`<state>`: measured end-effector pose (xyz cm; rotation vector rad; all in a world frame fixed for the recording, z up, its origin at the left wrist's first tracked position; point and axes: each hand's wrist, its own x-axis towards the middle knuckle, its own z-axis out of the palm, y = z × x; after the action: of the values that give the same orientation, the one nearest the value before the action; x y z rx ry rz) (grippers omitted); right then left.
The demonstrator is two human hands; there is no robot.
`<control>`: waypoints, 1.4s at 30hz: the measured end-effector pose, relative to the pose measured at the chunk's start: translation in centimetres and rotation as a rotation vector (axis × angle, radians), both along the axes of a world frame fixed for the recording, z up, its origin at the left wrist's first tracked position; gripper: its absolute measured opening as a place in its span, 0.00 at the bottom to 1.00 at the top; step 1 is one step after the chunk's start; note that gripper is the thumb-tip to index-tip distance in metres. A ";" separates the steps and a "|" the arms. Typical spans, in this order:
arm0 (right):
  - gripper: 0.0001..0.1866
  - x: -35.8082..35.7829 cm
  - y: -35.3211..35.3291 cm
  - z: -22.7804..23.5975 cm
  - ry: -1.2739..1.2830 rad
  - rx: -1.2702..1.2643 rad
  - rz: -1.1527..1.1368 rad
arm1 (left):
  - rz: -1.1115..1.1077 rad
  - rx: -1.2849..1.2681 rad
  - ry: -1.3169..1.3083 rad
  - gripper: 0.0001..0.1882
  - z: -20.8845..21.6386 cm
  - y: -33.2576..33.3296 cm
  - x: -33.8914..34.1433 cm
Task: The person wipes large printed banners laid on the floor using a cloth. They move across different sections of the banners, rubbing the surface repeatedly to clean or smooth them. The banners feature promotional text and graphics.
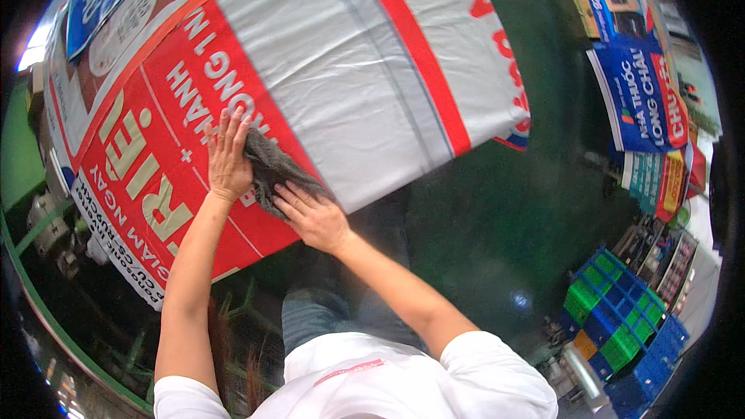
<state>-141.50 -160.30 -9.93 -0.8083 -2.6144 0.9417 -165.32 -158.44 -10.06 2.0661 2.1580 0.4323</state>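
A dark grey cloth (268, 157) lies bunched on a large printed sheet (326, 62) with red and white panels. My left hand (230, 159) rests flat on the red panel, fingers stretched upward, its thumb side against the cloth's left edge. Over the cloth's near end lies my right hand (317, 217), fingers spread and pressing down on it. The underside of the cloth and what lies beneath my right palm are hidden. Folds and creases run across the sheet's white part.
Blue and red printed banners (640, 101) stand along the right side. At the lower right are blue and green plastic crates (621, 310). A green rail (58, 326) curves past dark machinery at the lower left. Dark green floor (497, 209) shows beyond the sheet's right edge.
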 end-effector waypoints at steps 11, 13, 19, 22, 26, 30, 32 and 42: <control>0.26 25.7 28.3 1.0 -0.197 0.362 -0.344 | 0.019 -0.244 0.440 0.34 1.1 -0.2 1.1; 0.23 28.5 32.1 0.7 -0.052 0.280 -0.312 | 0.007 -0.269 0.654 0.33 2.8 0.4 2.0; 0.16 32.8 36.9 1.9 0.395 -0.245 -0.313 | 0.539 -0.951 0.593 0.32 7.4 7.9 13.1; 0.17 37.6 40.2 4.8 0.608 -1.132 -0.666 | 0.656 -0.681 0.314 0.33 6.3 13.8 24.5; 0.22 45.9 47.4 9.2 0.862 -1.752 -0.652 | 0.464 -0.465 -0.012 0.36 5.5 19.9 39.3; 0.24 50.2 55.3 12.4 0.889 -1.862 -0.639 | 0.566 -0.445 -0.246 0.35 6.3 25.2 44.7; 0.25 51.0 58.9 13.8 0.892 -1.846 -0.679 | 0.668 -0.421 -0.329 0.35 6.4 27.8 44.9; 0.27 38.2 78.4 19.0 0.771 -1.717 -0.588 | 0.744 -0.074 -0.620 0.30 9.7 50.2 38.3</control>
<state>-103.33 -81.90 9.10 -0.9862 -0.4143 2.4338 -127.03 -108.28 -0.39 0.8326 2.3588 0.8940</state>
